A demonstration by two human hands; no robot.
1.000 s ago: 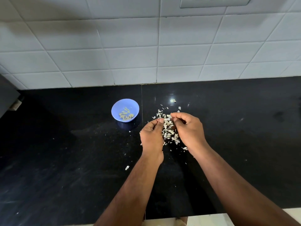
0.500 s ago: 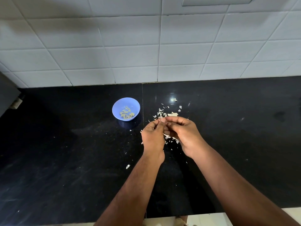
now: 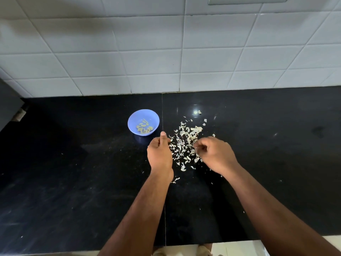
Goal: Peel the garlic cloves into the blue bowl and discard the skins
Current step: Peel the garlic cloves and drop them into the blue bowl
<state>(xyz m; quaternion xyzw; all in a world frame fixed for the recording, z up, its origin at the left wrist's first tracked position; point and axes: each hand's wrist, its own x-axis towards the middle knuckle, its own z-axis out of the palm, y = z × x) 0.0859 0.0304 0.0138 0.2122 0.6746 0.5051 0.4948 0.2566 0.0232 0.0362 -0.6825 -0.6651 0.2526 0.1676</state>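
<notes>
So we've got the bowl (image 3: 143, 122) left of center on the black table (image 3: 73, 172), peeled cloves (image 3: 144, 128) inside. Skins (image 3: 185, 143) lie scattered mid-frame between our hands. Left hand (image 3: 159, 154) is curled with the thumb up, right hand (image 3: 215, 156) is curled over the skins; can't tell what either one's pinching.

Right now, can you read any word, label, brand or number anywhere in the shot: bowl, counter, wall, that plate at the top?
No text can be read anywhere.
Blue bowl: plain, no label or mark showing.
Black counter: only garlic skins and specks.
White wall tiles: blank.
Grey plate at the top edge: cut off by the frame, no lettering visible.
</notes>
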